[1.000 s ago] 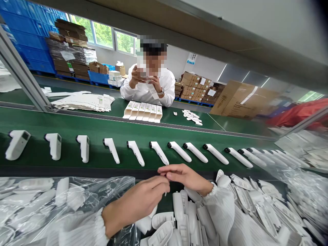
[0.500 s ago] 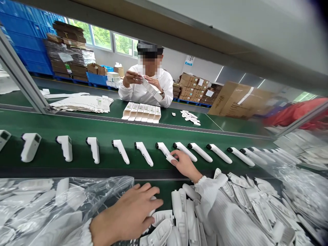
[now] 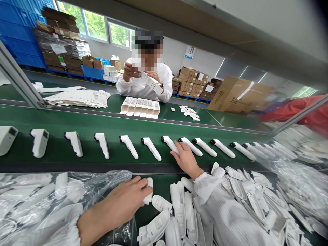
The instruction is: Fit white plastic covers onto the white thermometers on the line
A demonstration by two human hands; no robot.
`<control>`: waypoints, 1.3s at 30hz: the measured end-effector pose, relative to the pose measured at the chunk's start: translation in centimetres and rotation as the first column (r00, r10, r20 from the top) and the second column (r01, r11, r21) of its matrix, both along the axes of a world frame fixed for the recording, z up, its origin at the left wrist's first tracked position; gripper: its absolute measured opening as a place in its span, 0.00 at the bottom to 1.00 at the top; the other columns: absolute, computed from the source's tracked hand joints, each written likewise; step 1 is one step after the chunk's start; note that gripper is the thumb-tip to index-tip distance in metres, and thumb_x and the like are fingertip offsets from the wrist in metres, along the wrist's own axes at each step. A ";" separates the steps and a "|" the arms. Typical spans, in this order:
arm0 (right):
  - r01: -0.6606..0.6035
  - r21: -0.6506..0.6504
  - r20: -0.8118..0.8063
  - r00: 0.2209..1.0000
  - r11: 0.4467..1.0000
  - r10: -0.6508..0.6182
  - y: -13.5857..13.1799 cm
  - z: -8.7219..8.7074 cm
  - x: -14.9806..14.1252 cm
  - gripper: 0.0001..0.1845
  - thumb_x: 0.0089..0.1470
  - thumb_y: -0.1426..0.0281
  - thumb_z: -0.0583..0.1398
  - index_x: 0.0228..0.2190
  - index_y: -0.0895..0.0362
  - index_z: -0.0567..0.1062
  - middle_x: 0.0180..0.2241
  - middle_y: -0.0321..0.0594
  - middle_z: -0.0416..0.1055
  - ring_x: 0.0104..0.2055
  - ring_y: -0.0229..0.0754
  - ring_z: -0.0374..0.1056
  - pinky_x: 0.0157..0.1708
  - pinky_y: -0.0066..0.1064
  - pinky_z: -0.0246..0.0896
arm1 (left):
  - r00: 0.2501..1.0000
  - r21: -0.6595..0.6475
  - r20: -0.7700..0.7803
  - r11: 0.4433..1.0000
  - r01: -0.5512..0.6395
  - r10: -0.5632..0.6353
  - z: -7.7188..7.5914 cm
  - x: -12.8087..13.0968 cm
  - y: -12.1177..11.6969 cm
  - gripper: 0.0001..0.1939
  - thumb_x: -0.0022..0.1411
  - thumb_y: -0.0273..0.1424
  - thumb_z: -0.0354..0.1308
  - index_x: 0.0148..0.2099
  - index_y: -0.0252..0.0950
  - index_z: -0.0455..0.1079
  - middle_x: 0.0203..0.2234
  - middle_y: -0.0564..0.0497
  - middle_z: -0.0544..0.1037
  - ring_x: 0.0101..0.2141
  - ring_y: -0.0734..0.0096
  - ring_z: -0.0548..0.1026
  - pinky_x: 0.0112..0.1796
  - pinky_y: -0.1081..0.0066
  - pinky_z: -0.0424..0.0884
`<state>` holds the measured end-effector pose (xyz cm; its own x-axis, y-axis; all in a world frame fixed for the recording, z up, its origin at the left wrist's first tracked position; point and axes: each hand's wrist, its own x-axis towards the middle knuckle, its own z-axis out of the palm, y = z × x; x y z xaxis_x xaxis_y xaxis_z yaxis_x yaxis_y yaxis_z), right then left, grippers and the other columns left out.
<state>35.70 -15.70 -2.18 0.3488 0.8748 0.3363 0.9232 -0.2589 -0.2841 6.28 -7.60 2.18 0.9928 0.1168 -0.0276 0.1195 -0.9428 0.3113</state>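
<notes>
White infrared thermometers with black front ends lie in a row on the green belt [image 3: 84, 164]. My right hand [image 3: 186, 160] is closed over the handle of one infrared thermometer [image 3: 169, 142], its thumb on the near side and fingers across the top; the handle's end is hidden under it. Nearer to me, my left hand [image 3: 133, 192] grips a white plastic cover [image 3: 148, 191] between thumb and fingers. Beside it, a heap of loose white covers [image 3: 156, 227] lies between my forearms, some showing their ribbed inner sides.
More covers lie in a clear plastic bag [image 3: 102, 184] at left and in a pile [image 3: 256, 201] at right. Across the belt, a co-worker [image 3: 146, 78] holds a white carton near several open boxes [image 3: 140, 106]. A shelf beam [image 3: 230, 44] spans overhead.
My left hand has closed on a cover after hovering open above the heap. The thermometers have shifted slightly right; my right hand now lies over the handle where a cover's edge showed before.
</notes>
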 end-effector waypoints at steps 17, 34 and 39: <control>-0.169 0.258 -0.824 0.475 0.951 0.308 0.4 3.0 -7.6 0.19 0.53 0.66 0.64 0.47 0.53 0.74 0.39 0.39 0.74 0.39 0.41 0.69 0.40 0.33 0.68 | 0.728 -0.916 -0.064 0.250 -0.315 0.683 0.7 5.7 -0.4 0.19 0.69 0.40 0.51 0.57 0.35 0.63 0.55 0.37 0.74 0.55 0.57 0.73 0.53 0.58 0.73; 0.032 -0.210 0.099 0.995 0.977 -0.011 1.7 -1.2 -0.4 0.21 0.66 0.73 0.52 0.58 0.61 0.68 0.46 0.55 0.73 0.51 0.55 0.69 0.50 0.43 0.65 | 0.997 0.224 0.048 0.973 0.048 -0.061 -0.9 0.9 -0.1 0.36 0.52 0.08 0.47 0.62 0.31 0.64 0.57 0.36 0.73 0.51 0.50 0.77 0.41 0.59 0.81; -0.092 -0.014 -0.269 0.959 0.996 0.085 0.3 2.5 -3.0 0.25 0.65 0.60 0.56 0.60 0.55 0.68 0.61 0.53 0.63 0.62 0.59 0.58 0.59 0.54 0.57 | 0.922 0.218 0.385 0.974 -0.059 -0.031 -0.6 -0.4 0.5 0.23 0.63 0.13 0.44 0.53 0.36 0.70 0.50 0.47 0.79 0.50 0.61 0.78 0.47 0.63 0.78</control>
<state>32.75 -15.43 0.32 0.3436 0.9134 0.2183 0.8339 -0.1898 -0.5183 5.89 -7.07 1.59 0.9194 0.0896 0.3829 0.0466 -0.9917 0.1201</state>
